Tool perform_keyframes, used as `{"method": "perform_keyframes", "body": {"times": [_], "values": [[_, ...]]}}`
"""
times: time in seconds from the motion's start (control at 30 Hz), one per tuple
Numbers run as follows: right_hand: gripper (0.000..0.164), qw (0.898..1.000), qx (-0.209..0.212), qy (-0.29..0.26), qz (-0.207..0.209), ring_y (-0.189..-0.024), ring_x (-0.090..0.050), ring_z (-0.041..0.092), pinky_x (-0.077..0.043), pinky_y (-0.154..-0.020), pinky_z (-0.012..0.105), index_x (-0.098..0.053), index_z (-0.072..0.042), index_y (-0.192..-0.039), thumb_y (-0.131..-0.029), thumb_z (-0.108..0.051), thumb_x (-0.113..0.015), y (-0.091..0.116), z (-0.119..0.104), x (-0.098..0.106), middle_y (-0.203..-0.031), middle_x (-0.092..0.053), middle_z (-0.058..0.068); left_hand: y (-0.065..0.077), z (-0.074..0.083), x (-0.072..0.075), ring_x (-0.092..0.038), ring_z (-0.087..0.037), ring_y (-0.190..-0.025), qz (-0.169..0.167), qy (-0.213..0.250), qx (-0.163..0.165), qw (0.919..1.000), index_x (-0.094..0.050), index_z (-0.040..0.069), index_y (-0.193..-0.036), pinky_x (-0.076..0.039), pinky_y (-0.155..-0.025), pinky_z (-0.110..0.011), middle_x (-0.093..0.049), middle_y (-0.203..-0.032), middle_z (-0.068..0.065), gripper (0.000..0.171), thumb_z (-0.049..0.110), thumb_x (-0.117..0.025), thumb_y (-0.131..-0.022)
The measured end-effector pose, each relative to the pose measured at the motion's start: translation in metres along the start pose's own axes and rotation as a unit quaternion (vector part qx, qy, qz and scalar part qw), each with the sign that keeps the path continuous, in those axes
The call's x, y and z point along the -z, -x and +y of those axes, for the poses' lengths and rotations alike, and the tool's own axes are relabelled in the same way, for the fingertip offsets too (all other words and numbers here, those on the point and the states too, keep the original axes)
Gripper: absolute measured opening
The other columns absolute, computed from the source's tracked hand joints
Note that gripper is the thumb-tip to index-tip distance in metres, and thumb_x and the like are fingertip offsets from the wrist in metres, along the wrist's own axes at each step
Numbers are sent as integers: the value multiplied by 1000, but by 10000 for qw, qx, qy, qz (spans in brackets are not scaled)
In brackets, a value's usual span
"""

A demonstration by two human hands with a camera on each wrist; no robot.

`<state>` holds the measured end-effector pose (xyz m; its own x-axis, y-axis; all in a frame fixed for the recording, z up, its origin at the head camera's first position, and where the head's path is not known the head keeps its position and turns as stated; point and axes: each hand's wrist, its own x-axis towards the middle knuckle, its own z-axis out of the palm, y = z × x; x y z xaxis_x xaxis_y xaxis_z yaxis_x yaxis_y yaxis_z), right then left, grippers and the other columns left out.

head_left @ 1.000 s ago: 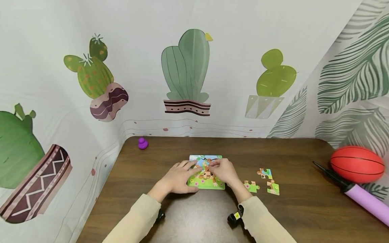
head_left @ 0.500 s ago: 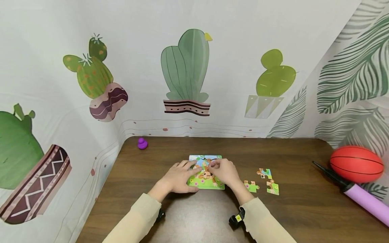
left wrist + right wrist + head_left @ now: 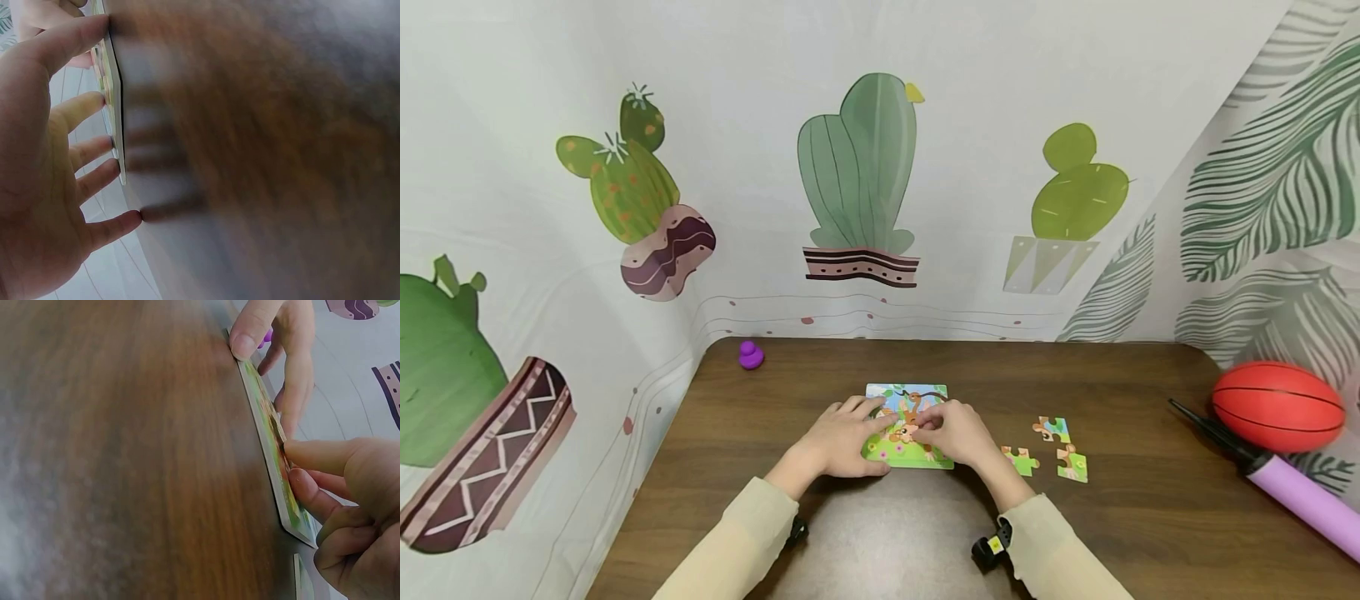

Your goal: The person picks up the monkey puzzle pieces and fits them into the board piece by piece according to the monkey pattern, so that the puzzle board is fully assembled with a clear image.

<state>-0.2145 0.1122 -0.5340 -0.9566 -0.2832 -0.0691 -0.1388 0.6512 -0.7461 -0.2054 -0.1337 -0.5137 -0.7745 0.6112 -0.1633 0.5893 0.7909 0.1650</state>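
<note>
A jigsaw puzzle board (image 3: 898, 455) with a monkey picture lies flat on the table, partly hidden under both hands. My left hand (image 3: 844, 437) spreads over its left side, with the fingertips on the picture and the thumb at the near left corner. From the right, my right hand (image 3: 958, 432) reaches over the middle of the board. Its thumb and curled fingers pinch a puzzle piece (image 3: 280, 430), which stands slightly raised from the picture in the right wrist view and is mostly hidden by the fingers.
To the right of the board lie three loose puzzle pieces (image 3: 1072, 463). A purple rubber duck (image 3: 750, 356) sits at the back left. At the right edge are a red ball (image 3: 1277, 406) and a lilac pump (image 3: 1303, 500) with a black nozzle. Behind the table hangs a cactus-print cloth (image 3: 970, 167).
My right hand has shifted slightly toward me on the board, uncovering more of the picture's upper right. My left hand has stayed in place.
</note>
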Motion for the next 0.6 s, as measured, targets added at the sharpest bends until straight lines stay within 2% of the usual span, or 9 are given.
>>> {"method": "perform_keyframes", "body": {"times": [0.3,0.43,0.6], "values": [[5,9999,80,107,-62,-62,-60,11,-49,-59,32,-81,-20,-93,-91,-25,-83,-1,-1,-1,-72,-67,-11,0,0,-2,-30,-28,-149,58,67,-184,9998,-41,27,-162,-34,-113,-61,-31,-168,8,81,63,-65,-93],[4,9999,115,116,-33,-61,-59,12,-49,-58,32,-81,-20,-90,-92,-24,-82,-1,0,-2,-71,-67,-11,-2,1,-4,-30,-33,-150,94,51,-256,9996,-43,24,-161,-34,-112,-63,-33,-167,8,80,59,-67,-93],[3,9999,93,82,-46,-63,-59,12,-49,-58,32,-81,-21,-92,-93,-24,-81,-2,2,-2,-75,-67,-10,-2,2,-5,-28,-33,-151,35,-14,-287,9996,-44,32,-160,-34,-113,-64,-31,-168,7,72,57,-65,-96]]}}
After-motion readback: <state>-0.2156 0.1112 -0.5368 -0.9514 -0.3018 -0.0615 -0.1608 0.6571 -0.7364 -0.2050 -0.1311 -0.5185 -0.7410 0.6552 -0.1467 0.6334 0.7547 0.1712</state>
